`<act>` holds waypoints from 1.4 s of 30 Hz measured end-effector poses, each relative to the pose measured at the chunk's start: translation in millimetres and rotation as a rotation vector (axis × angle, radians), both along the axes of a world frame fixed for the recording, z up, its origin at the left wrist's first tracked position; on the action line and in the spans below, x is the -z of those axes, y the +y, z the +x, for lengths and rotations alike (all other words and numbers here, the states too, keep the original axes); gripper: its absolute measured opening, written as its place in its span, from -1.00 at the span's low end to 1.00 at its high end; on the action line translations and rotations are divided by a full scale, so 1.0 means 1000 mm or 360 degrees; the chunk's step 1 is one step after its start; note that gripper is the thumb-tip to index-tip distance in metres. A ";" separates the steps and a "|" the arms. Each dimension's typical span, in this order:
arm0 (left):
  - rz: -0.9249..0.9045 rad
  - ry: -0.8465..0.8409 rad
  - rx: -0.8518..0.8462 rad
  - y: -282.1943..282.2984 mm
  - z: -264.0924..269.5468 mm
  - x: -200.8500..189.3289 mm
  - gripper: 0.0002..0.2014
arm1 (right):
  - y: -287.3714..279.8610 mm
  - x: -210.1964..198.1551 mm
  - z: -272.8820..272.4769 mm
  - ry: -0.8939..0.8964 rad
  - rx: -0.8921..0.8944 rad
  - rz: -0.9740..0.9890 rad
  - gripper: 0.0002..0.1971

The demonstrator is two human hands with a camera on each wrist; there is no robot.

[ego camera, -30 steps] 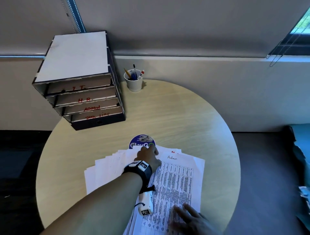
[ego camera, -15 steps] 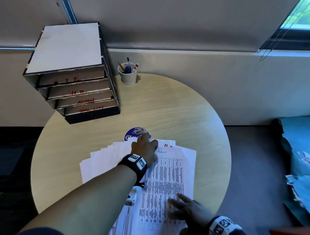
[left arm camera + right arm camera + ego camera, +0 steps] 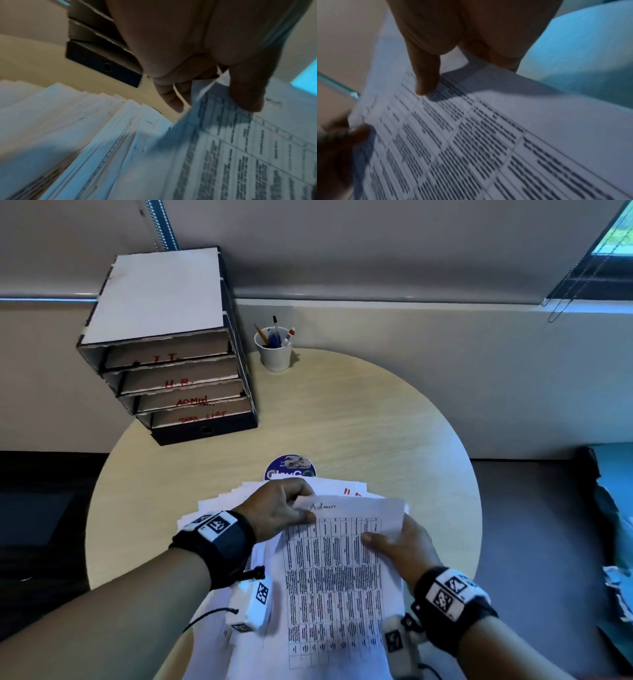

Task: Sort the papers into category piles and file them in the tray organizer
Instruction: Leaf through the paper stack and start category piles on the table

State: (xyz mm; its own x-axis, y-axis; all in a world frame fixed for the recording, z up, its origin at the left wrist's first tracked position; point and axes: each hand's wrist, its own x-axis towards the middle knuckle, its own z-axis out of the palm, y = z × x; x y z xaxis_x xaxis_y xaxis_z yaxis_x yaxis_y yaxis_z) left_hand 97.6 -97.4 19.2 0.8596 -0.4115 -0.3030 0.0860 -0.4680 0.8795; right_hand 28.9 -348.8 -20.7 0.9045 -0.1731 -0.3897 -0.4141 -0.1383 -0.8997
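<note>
A printed sheet headed "Admin" is raised off a fanned pile of white papers near the table's front edge. My left hand pinches its upper left corner, thumb on top. My right hand holds the sheet's right edge, thumb on the print and fingers underneath. The sheet fills the right wrist view; the pile lies left of it in the left wrist view. The tray organizer, labelled I.T., H.R., ADMIN and TASK LIST, stands at the back left.
A white cup of pens stands beside the organizer at the back. A round blue sticker shows on the round wooden table just beyond the papers. A wall runs behind; a blue seat is at the right.
My left hand drew back from the sticker and took the Admin sheet's top corner. My right hand moved up from the sheet's lower part to its right edge, and the sheet lifted.
</note>
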 end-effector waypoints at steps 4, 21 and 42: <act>-0.0378 0.0385 -0.0514 0.019 0.000 0.009 -0.69 | 0.007 -0.003 0.006 -0.0045 0.0125 0.0239 -0.84; 0.0357 0.0309 0.0069 -0.017 -0.058 0.049 -0.66 | -0.074 0.047 -0.072 0.0298 0.0432 0.0320 -0.66; 0.0942 -0.0416 0.0249 -0.018 -0.007 0.043 -0.89 | -0.056 0.026 -0.040 -0.0092 -0.0165 -0.0035 -0.65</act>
